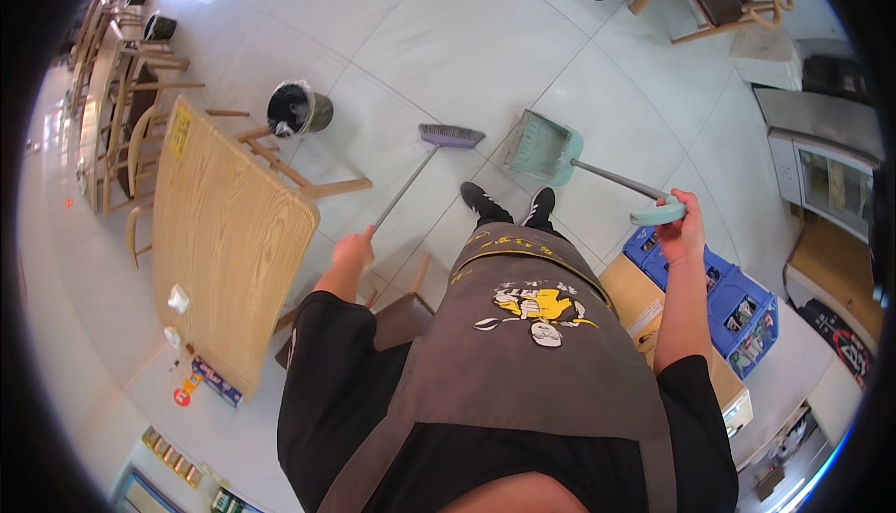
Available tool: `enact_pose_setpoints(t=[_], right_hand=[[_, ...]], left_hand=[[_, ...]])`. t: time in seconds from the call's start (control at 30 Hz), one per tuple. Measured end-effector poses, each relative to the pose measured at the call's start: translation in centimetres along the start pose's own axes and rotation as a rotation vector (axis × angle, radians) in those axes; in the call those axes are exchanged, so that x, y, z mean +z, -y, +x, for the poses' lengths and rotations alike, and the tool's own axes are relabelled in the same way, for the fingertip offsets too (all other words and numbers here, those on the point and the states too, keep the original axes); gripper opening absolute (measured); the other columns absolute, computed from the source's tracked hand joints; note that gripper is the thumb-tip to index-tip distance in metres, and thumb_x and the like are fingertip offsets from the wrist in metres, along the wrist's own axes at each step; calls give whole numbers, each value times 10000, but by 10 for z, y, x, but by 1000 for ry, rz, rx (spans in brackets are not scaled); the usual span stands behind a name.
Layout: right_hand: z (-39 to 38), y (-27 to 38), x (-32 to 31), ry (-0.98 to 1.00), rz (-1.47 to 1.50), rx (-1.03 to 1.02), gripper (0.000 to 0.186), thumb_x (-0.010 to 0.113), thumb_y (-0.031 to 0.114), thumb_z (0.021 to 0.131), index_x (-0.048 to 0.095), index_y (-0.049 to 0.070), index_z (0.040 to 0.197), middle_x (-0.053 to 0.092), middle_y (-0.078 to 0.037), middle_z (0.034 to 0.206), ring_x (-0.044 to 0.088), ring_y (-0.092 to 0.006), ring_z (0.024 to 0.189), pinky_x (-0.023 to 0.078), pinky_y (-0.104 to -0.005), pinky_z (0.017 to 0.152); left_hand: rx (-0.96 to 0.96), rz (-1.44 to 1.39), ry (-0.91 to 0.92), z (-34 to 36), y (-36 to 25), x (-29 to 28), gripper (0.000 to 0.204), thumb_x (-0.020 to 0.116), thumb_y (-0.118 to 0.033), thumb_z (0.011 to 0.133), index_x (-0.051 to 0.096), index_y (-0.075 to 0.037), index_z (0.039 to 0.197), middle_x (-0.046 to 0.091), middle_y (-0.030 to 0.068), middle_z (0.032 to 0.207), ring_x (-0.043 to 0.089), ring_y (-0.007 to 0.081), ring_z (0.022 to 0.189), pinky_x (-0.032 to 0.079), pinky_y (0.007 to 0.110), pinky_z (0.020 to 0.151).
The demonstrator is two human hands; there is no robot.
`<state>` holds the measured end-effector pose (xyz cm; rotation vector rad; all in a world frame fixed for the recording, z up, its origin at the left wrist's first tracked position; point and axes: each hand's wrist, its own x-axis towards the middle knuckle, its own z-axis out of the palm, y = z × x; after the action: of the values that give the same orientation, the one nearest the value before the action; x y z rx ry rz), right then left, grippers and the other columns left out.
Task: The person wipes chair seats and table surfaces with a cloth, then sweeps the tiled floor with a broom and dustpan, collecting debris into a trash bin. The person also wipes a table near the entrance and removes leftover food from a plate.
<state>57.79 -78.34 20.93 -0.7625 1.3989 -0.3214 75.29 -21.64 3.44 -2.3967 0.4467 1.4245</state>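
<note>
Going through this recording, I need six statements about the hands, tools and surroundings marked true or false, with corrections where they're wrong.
1. The left hand holds the broom by its handle. True.
2. The right hand holds the dustpan by its handle. True.
3. The broom's head lies inside the dustpan. False: it is apart from the dustpan, to its left.
4. Red crates stand on the person's right. False: the crates there are blue.
5. A bin stands to the left of the broom's head. True.
6. The person wears plain white shoes. False: the shoes are dark with pale stripes.
</note>
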Motion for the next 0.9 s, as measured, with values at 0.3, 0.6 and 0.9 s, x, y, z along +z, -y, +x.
enact_pose_setpoints(t=[0.3,0.6,0.9], right_hand=[[6,9,43,121,-164,-28,380,684,219,824,539,67,1141,555,-35,988,618,-154,867,528,-334,695],[13,36,77,237,-309,-80,367,690,219,825,561,67,1132,586,-37,975,644,-156,811,527,-316,677],[44,72,135,505,-432,0,263,668,211,859,565,94,1070,611,-36,917,653,-165,790,542,-343,672]], left_hand=[[-208,-404,-38,-79,37,67,617,485,-167,896,359,-267,1491,643,174,1171,621,349,1084,508,438,892],[-478,-1330,-30,30,-49,47,399,482,-100,871,507,-74,1268,675,204,1002,684,313,675,556,427,647],[-398,-1026,57,-57,-187,115,535,447,-82,856,439,-144,1387,688,160,1005,694,273,712,552,398,642]])
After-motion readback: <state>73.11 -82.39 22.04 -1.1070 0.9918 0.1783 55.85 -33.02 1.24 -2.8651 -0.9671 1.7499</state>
